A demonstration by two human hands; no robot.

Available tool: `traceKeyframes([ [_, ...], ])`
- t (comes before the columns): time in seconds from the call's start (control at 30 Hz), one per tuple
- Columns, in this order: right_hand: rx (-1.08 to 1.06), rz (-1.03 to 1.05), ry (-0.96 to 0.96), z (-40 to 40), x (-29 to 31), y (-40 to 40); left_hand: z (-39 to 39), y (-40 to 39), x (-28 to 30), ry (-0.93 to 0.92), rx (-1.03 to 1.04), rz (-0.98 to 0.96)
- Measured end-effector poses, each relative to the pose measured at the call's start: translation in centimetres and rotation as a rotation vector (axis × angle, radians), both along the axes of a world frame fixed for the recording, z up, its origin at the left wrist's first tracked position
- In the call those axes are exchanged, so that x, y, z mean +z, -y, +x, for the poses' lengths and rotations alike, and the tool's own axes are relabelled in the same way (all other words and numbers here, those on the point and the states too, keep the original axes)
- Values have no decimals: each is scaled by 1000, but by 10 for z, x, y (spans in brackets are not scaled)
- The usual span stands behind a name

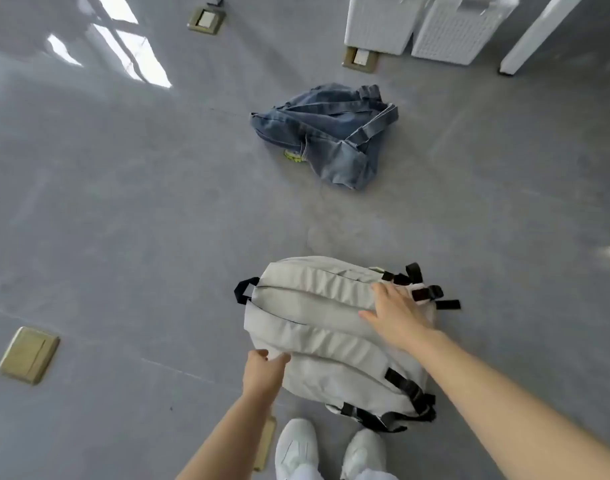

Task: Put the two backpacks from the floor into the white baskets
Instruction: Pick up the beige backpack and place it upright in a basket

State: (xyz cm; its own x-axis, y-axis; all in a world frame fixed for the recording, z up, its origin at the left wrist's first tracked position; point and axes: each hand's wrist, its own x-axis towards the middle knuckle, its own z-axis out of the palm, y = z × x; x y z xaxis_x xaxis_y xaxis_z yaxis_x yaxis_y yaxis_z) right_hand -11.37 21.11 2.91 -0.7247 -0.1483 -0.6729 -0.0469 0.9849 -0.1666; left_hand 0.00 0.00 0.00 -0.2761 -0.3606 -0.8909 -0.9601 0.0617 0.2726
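A light grey backpack with black straps lies on the grey floor just in front of my feet. My left hand pinches its near left edge. My right hand rests on its right side with the fingers spread, close to the black buckles. Farther ahead a blue denim backpack lies crumpled on the floor, with neither hand near it. Two white baskets stand side by side at the top right: the left basket and the right basket.
A white table leg slants down just right of the baskets. Brass floor sockets sit at the left, the top and in front of the baskets. My white shoes are at the bottom edge.
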Motion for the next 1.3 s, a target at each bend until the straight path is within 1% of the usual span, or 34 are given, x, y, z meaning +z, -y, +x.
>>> traceKeyframes([
  [0.1,9,49,42,-13,-78,0,-7,-11,-68,43,110,4],
  [0.2,66,101,69,-19,-135,-1,-5,-19,-118,197,197,20],
  [0.3,125,164,14,-30,-176,-10,-2,-24,-151,263,283,141],
  [0.37,132,205,-5,-37,-193,-13,-5,-28,-164,280,322,184],
  [0.5,159,296,-18,-42,-204,-9,-1,-36,-176,273,337,155],
  [0.57,161,302,-39,-46,-203,-8,4,-36,-174,263,388,135],
  [0.67,124,248,-27,-49,-194,-12,9,-32,-166,189,493,136],
  [0.73,102,215,-8,-45,-179,-20,9,-30,-151,147,570,153],
  [0.8,91,214,4,-39,-159,-26,4,-31,-130,107,596,165],
  [0.87,55,225,-6,-36,-139,-35,-5,-34,-105,70,581,165],
  [1.0,-30,192,-17,-39,-75,-53,-31,-36,-43,-24,541,160],
  [1.07,-77,150,-28,-47,-30,-63,-47,-36,-2,-70,523,167],
  [1.2,-156,55,-101,-57,75,-76,-74,-38,99,-175,493,158],
  [1.23,-166,22,-136,-62,112,-78,-84,-40,135,-210,497,161],
  [1.27,-184,-3,-133,-62,134,-78,-89,-39,155,-234,499,162],
  [1.3,-205,-25,-142,-62,170,-83,-94,-41,189,-255,489,153],
])
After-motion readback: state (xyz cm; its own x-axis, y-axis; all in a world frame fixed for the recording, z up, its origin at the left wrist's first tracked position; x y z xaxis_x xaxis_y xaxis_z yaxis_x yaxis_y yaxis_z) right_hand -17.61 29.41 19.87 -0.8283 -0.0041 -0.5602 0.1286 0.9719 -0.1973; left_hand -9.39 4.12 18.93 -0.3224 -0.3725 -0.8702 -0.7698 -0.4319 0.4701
